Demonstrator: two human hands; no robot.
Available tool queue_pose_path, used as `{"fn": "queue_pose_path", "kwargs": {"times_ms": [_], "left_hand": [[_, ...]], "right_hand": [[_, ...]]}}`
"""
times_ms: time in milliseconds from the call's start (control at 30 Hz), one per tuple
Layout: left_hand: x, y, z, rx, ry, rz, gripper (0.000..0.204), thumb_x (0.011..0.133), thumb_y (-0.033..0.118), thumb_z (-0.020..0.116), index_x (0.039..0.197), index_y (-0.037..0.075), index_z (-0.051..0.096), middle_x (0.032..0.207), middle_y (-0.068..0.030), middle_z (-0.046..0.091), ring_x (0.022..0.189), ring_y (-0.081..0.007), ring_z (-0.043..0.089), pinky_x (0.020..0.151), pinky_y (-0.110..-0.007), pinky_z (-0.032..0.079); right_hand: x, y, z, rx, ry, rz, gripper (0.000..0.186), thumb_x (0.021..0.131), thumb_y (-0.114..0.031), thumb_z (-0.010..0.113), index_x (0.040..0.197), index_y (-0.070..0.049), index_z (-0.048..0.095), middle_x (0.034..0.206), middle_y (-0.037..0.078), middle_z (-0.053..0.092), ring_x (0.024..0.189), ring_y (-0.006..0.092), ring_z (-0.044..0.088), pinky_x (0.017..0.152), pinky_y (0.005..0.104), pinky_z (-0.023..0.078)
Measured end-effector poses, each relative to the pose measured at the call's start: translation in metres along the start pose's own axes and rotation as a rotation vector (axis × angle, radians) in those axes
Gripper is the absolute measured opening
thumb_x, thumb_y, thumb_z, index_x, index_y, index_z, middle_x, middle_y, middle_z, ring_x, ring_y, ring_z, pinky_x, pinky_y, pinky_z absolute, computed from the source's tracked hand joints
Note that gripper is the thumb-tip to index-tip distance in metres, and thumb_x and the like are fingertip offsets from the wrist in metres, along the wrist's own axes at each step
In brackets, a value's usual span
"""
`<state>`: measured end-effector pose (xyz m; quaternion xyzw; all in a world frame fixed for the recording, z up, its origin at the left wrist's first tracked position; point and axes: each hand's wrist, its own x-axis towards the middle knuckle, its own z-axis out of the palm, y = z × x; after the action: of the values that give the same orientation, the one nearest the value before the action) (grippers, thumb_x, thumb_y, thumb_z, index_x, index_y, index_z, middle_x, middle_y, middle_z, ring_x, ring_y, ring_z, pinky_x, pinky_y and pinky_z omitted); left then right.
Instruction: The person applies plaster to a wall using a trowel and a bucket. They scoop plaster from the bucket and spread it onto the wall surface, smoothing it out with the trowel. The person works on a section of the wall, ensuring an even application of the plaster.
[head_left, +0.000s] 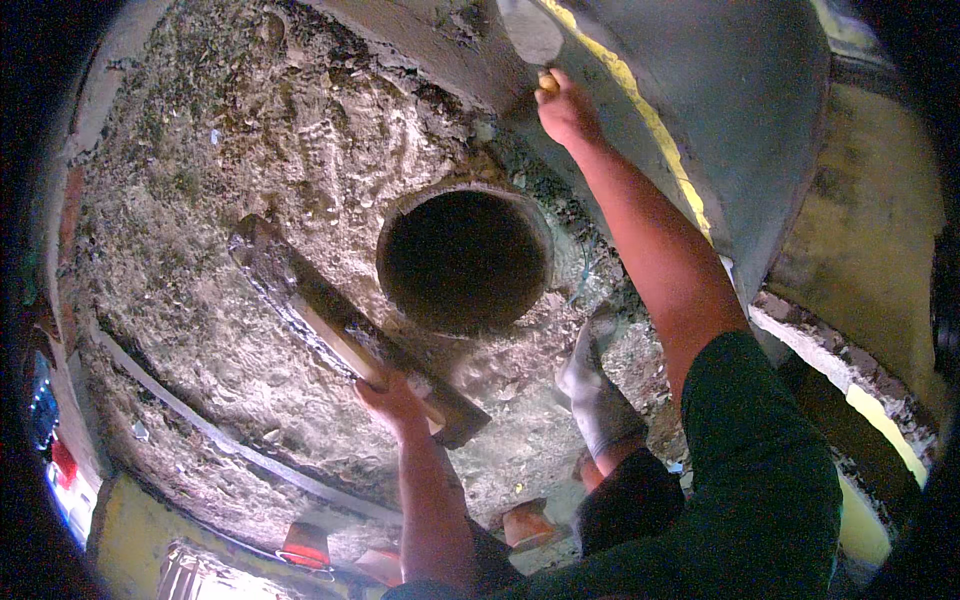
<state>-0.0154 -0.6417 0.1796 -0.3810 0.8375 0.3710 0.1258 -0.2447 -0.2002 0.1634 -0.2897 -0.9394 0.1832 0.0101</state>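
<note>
Right now my right hand [566, 108] is stretched far up and ahead of me, its fingers curled tightly round the stubby yellowish handle of a trowel with a rounded pale grey metal blade [530, 32]. That blade points away from me, over a smooth grey plaster-like surface [740, 110] crossed by a long, ragged bright yellow band [650, 120]; whether the metal actually touches the surface, I cannot tell. My left hand [392, 402], much lower and closer to my body, is closed round the light brown wooden grip [345, 345] of a long, dark, narrow board crusted with whitish residue [278, 258]. I hold the board slantwise, its far end up to the left and its near end down to the right, above rough, lumpy, brownish-grey ground [190, 280]. Just beyond the board, between it and my outstretched right forearm, lies a wide, round, dark opening with a pale rim [465, 262]. My foot in a greyish covering [598, 405] is planted near that opening, on its right and closer to me. A thin, pale, straight strip [230, 440] runs along the ground to the left of my left hand. Near the lower edge stand a reddish-orange bucket with a thin handle [305, 545] and a duller orange-brown container [527, 523].
</note>
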Motion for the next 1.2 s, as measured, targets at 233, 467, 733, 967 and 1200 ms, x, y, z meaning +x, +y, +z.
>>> {"fn": "queue_pose_path", "kwargs": {"times_ms": [233,467,733,967,1200], "left_hand": [[0.007,0.010,-0.003,-0.011,-0.008,-0.076,0.027,0.074,0.013,0.060,0.092,-0.003,0.047,0.087,-0.0171,0.048,0.079,-0.0302,0.049,0.075,-0.045,0.043],[0.019,0.018,-0.005,-0.056,-0.010,-0.077,0.028,0.072,0.010,0.057,0.093,-0.005,0.048,0.087,-0.0166,0.048,0.079,-0.0279,0.046,0.076,-0.042,0.042],[0.015,0.084,-0.007,-0.008,-0.042,-0.067,0.058,0.069,0.012,0.060,0.120,-0.010,0.045,0.108,-0.0240,0.055,0.092,-0.0336,0.055,0.087,-0.041,0.044],[0.023,0.082,-0.027,0.008,-0.063,-0.051,0.060,0.069,0.012,0.058,0.121,-0.011,0.042,0.110,-0.0257,0.053,0.096,-0.0369,0.055,0.089,-0.043,0.043],[0.033,0.096,-0.053,-0.095,0.035,0.070,0.051,0.070,0.012,0.061,0.114,-0.009,0.046,0.099,-0.0212,0.055,0.086,-0.0310,0.055,0.081,-0.042,0.045]], "right_hand": [[-0.067,0.022,-0.002,0.779,-0.323,0.563,0.031,0.087,-0.024,0.062,0.111,-0.011,0.047,0.068,0.000,0.051,0.048,0.0096,0.047,0.040,0.0270,0.040],[-0.161,0.009,-0.120,0.347,-0.501,-0.100,0.048,0.078,-0.024,0.072,0.118,-0.004,0.054,0.089,0.014,0.066,0.079,0.0284,0.065,0.071,0.0352,0.051],[-0.234,-0.049,-0.148,-0.004,-0.899,-0.091,0.046,0.078,-0.024,0.066,0.118,-0.004,0.055,0.107,0.019,0.062,0.100,0.0375,0.060,0.084,0.0413,0.048],[-0.258,0.025,-0.076,-0.086,0.011,0.016,0.056,0.084,-0.028,0.062,0.130,-0.003,0.044,0.113,0.018,0.060,0.101,0.0351,0.060,0.104,0.0431,0.032],[-0.273,0.039,-0.080,1.077,-0.295,0.929,0.034,0.089,-0.024,0.058,0.117,-0.007,0.050,0.092,0.010,0.061,0.084,0.0216,0.062,0.072,0.0331,0.047]]}}
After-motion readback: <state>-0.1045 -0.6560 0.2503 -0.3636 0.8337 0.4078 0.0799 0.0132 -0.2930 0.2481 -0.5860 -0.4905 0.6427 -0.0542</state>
